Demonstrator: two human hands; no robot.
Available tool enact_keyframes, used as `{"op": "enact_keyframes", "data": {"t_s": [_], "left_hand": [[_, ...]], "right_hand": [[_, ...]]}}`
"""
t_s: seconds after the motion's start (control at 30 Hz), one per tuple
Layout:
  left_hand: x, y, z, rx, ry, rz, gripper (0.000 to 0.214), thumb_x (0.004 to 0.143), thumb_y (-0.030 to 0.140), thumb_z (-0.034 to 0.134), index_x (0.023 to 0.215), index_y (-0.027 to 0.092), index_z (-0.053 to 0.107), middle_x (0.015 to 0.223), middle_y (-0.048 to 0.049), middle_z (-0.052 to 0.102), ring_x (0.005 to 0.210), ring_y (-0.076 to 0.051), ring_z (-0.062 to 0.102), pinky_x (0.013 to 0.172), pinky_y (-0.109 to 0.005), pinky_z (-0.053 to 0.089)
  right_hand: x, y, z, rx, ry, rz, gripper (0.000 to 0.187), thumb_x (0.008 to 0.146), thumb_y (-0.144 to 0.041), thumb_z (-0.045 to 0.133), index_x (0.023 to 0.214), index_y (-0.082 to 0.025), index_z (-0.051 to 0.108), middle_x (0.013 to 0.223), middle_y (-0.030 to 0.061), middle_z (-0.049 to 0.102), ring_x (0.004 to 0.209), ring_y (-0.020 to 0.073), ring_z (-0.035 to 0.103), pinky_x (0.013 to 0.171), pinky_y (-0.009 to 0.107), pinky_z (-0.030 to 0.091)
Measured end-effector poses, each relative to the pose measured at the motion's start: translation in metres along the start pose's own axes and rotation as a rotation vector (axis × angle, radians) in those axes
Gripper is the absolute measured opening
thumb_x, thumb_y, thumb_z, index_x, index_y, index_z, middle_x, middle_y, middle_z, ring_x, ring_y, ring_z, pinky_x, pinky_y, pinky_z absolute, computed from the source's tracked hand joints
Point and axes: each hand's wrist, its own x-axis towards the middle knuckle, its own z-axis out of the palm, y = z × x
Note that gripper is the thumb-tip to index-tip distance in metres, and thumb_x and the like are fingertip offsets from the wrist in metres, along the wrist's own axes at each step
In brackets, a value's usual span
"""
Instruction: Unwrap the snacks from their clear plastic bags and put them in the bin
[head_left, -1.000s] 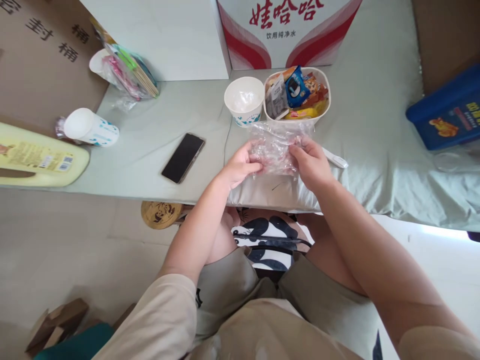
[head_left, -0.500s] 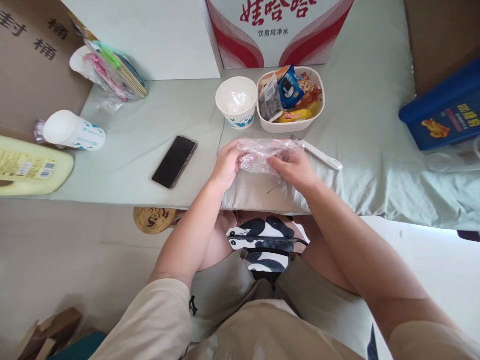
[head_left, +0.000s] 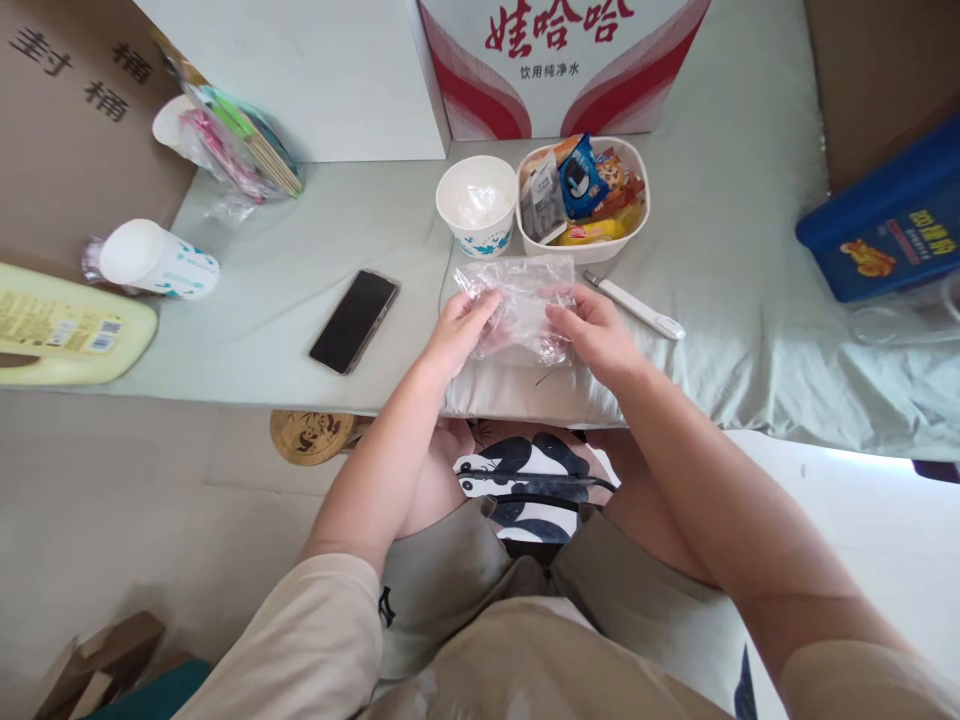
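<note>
A crinkled clear plastic bag point(head_left: 525, 310) is stretched between my two hands, just above the table's front part. My left hand point(head_left: 463, 328) pinches its left side, thumb on top. On the right side, my right hand point(head_left: 596, 330) grips it the same way. Beyond the bag stands a paper bowl point(head_left: 475, 205) with crumpled clear plastic inside. Touching the bowl's right side is a white plastic tub point(head_left: 637, 228) full of wrapped snacks. To the right of my right hand lies a white-handled peeler-like tool point(head_left: 641, 308); its metal tip points toward the tub.
A phone point(head_left: 354, 322) lies to the left. Further left are paper cups point(head_left: 161, 260), a yellow bottle point(head_left: 75, 330) and a bag of sticks point(head_left: 244, 140). A printed carton point(head_left: 555, 95) stands behind the tub, and a blue package point(head_left: 885, 220) at the right.
The plastic bag has been spread out flatter and taller between my hands. Both hands have shifted slightly, with the left thumb now on top of the bag. The view has moved a little.
</note>
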Motion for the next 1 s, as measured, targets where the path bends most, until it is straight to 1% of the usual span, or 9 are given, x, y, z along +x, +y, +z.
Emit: {"op": "enact_keyframes", "data": {"t_s": [0.1,0.2,0.37,0.5,0.6,0.73,0.87,0.93,1.0], "left_hand": [[-0.003,0.001,-0.001,0.032,-0.167,-0.060,0.065,0.057,0.053,0.097,0.105,0.022,0.065,0.070,0.0029,0.066,0.056,-0.013,0.063,0.052,-0.026,0.054],[-0.004,0.002,0.000,0.027,-0.280,-0.058,0.074,0.049,0.038,0.103,0.108,0.022,0.062,0.067,0.0038,0.067,0.052,-0.012,0.061,0.049,-0.024,0.050],[-0.004,0.006,0.001,-0.092,-0.294,-0.031,0.063,0.056,0.041,0.099,0.101,0.022,0.059,0.062,0.0064,0.064,0.051,-0.011,0.062,0.047,-0.022,0.051],[-0.005,0.013,-0.002,-0.178,-0.329,-0.056,0.053,0.059,0.047,0.094,0.096,0.024,0.064,0.058,0.0073,0.063,0.045,-0.011,0.060,0.042,-0.023,0.050],[-0.004,0.015,-0.006,-0.201,-0.309,-0.054,0.050,0.059,0.055,0.091,0.086,0.022,0.063,0.061,0.0048,0.063,0.050,-0.013,0.064,0.045,-0.025,0.054],[0.000,0.008,-0.006,-0.148,-0.230,0.082,0.057,0.057,0.052,0.095,0.093,0.022,0.062,0.075,0.0031,0.066,0.060,-0.014,0.068,0.051,-0.024,0.055],[0.003,0.002,-0.002,-0.124,-0.050,0.106,0.046,0.073,0.055,0.087,0.089,0.021,0.061,0.071,0.0034,0.059,0.058,-0.012,0.064,0.051,-0.023,0.052],[0.002,0.003,-0.001,-0.148,-0.005,0.091,0.037,0.081,0.050,0.082,0.086,0.021,0.060,0.065,0.0049,0.053,0.054,-0.010,0.060,0.050,-0.022,0.051],[0.001,0.007,-0.002,-0.167,-0.026,0.055,0.028,0.081,0.038,0.082,0.091,0.022,0.062,0.063,0.0066,0.053,0.050,-0.009,0.057,0.048,-0.021,0.051]], "right_hand": [[-0.001,-0.002,-0.001,-0.011,-0.045,0.025,0.045,0.074,-0.042,0.080,0.109,-0.019,0.065,0.058,-0.0079,0.055,0.048,0.0087,0.046,0.048,0.023,0.034],[0.001,-0.001,0.000,0.012,-0.003,-0.005,0.038,0.075,-0.041,0.078,0.104,-0.019,0.066,0.055,-0.0088,0.052,0.046,0.0078,0.042,0.047,0.023,0.029],[0.003,0.001,0.002,0.145,0.096,-0.066,0.026,0.072,-0.040,0.078,0.080,-0.022,0.061,0.062,-0.0052,0.054,0.053,0.0089,0.046,0.052,0.025,0.035],[0.001,-0.003,0.002,0.250,0.011,-0.086,0.023,0.070,-0.036,0.076,0.076,-0.023,0.058,0.060,-0.0047,0.048,0.056,0.0113,0.047,0.055,0.026,0.039],[0.000,-0.005,0.000,0.270,-0.035,-0.071,0.021,0.068,-0.036,0.074,0.078,-0.023,0.061,0.061,-0.0036,0.050,0.057,0.0127,0.049,0.055,0.028,0.042],[0.000,-0.004,0.000,0.118,0.012,-0.116,0.024,0.073,-0.041,0.075,0.080,-0.022,0.063,0.064,-0.0029,0.057,0.056,0.0121,0.050,0.055,0.028,0.043],[0.001,-0.001,0.001,0.010,0.030,-0.139,0.029,0.076,-0.044,0.078,0.084,-0.022,0.062,0.060,-0.0056,0.051,0.053,0.0106,0.046,0.053,0.026,0.038],[0.001,-0.001,0.002,0.058,0.045,-0.158,0.033,0.075,-0.046,0.079,0.093,-0.024,0.062,0.059,-0.0075,0.047,0.053,0.0105,0.044,0.053,0.026,0.036],[0.002,-0.001,0.001,0.112,0.069,-0.182,0.033,0.077,-0.048,0.078,0.094,-0.025,0.060,0.060,-0.0077,0.044,0.054,0.0106,0.043,0.053,0.025,0.035]]}}
